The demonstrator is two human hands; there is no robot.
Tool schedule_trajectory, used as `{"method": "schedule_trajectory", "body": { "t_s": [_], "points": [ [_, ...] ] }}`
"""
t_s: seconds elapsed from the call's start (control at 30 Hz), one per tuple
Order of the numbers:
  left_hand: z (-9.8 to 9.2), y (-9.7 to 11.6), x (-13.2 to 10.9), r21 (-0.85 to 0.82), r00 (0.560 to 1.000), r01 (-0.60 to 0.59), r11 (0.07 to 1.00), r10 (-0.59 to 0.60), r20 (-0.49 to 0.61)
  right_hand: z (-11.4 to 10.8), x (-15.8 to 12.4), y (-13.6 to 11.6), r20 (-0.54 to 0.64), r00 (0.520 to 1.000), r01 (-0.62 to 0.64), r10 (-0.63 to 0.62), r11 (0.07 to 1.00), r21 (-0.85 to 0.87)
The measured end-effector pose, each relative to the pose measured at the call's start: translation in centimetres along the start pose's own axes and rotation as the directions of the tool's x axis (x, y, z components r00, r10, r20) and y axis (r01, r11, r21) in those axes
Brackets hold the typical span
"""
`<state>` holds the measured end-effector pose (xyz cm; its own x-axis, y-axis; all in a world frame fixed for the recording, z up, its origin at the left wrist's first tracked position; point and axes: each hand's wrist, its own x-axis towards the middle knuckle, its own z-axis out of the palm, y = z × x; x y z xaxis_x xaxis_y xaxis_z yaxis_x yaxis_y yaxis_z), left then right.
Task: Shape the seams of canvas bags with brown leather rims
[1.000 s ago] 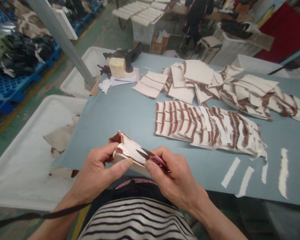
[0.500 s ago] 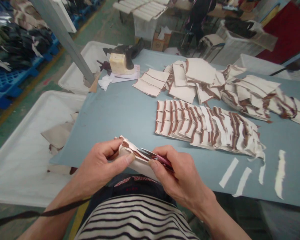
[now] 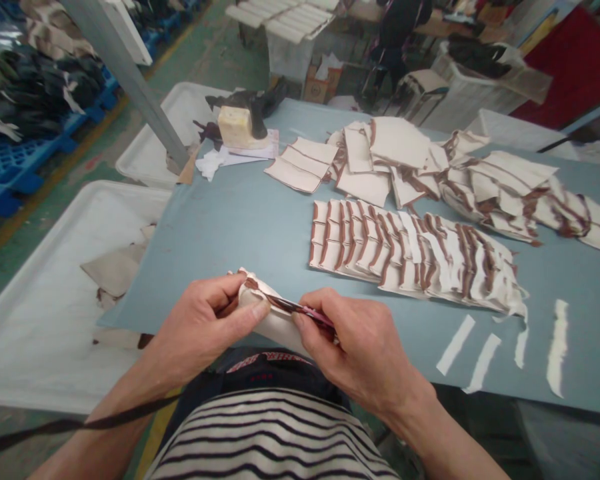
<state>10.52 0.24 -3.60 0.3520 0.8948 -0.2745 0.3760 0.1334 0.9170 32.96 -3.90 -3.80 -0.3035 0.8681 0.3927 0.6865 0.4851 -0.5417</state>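
My left hand (image 3: 207,323) pinches a folded cream piece with a brown edge (image 3: 267,313) just over the near edge of the blue table (image 3: 240,227). My right hand (image 3: 360,340) is closed round small pink-handled snips (image 3: 305,310), whose blades lie along the brown edge of the piece. Both hands touch the piece, close together above my striped shirt.
A fanned row of cream and brown pieces (image 3: 410,253) lies in the middle of the table, with looser heaps (image 3: 430,160) behind. White trimmed strips (image 3: 480,347) lie at the right. White trays (image 3: 35,313) stand to the left. A pale block (image 3: 236,127) sits at the far left corner.
The piece has turned from flat to edge-up in my left hand. The snips have closed in along its brown edge, and my right hand has shifted slightly left.
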Motion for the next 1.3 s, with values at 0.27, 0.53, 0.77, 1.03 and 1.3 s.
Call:
{"method": "schedule_trajectory", "body": {
  "t_s": [0.27,0.53,0.77,1.03,1.3],
  "points": [
    [0.4,0.5,-0.3,0.071,0.999,-0.034,0.997,0.035,-0.017,0.8,-0.1,0.4,-0.082,0.992,0.092,-0.093,0.996,-0.019],
    [0.6,1.0,-0.3,0.059,0.992,-0.129,0.990,0.130,0.002,2.0,-0.1,1.6,-0.148,0.964,0.225,-0.218,0.974,0.030],
    [0.9,0.5,-0.6,0.018,0.986,-0.165,0.986,0.164,0.024,2.6,-0.3,2.3,-0.151,0.950,0.293,-0.275,0.950,0.110],
    [1.7,0.7,-1.1,0.052,0.984,-0.180,0.982,0.181,-0.007,3.2,-1.0,2.2,-0.176,0.953,0.274,-0.245,0.946,0.170],
    [2.0,-0.3,-0.7,-0.002,0.991,-0.123,0.992,0.122,0.046,3.5,-1.3,2.0,-0.069,0.990,0.136,-0.122,0.952,0.274]
  ]
}}
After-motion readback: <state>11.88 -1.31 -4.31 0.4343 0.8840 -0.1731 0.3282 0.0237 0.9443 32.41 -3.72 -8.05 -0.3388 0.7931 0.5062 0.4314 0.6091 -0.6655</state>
